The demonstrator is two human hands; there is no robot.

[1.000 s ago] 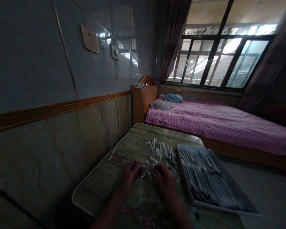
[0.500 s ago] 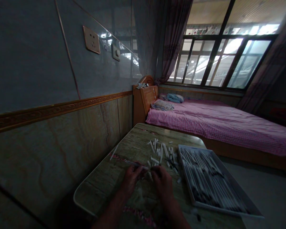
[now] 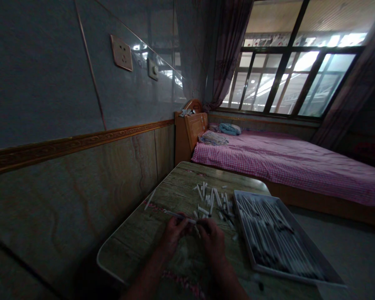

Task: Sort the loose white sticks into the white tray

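My left hand point(image 3: 172, 233) is closed around a thin whitish stick point(image 3: 172, 213), which slants across the fingers with its right end pointing at my other hand. My right hand point(image 3: 213, 238) is pinched at that end, around something small and dark whose kind I cannot make out. Both hands hang close together over the table, their fingertips nearly touching. Just beyond them lie several short white tube pieces point(image 3: 211, 196) in a loose pile, with a dark tool-like item point(image 3: 227, 216) at the pile's right side, too dim to name.
A shallow white tray point(image 3: 253, 262) of long whitish sticks with dark ends sits on the right of the patterned table point(image 3: 137, 246). One single white stick point(image 3: 150, 199) lies near the left edge. Behind stand a bed point(image 3: 268, 156) and its wooden headboard point(image 3: 190, 129); a tiled wall point(image 3: 118, 166) runs along the left.
My right hand has shifted slightly closer to the stick's end, and the dark piece now meets it. The left hand stays almost where it was, still holding the stick.
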